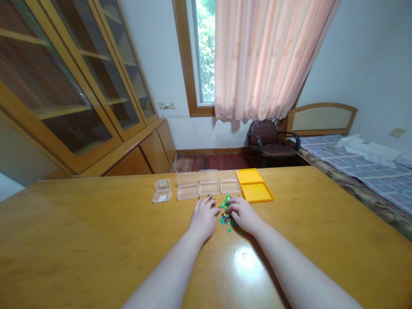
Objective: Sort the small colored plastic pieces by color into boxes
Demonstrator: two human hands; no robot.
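A small pile of tiny coloured plastic pieces (225,219), mostly green, blue, yellow and dark ones, lies on the table between my hands. My left hand (203,216) rests palm down to its left, fingers spread, thumb pointing toward the pile. Just past its fingertips is a little group of brown pieces (213,203). Over the right side of the pile is my right hand (245,214), its fingers bent and apart, with the tips among the pieces. Part of the pile is hidden under it. A few green pieces (229,230) lie loose nearer to me.
Beyond my hands, several clear plastic boxes (188,192) stand in a row with their lids raised. A yellow box (257,192) lies opened at the row's right end. The wooden table (96,240) has its far edge behind them; a chair (265,139) stands beyond.
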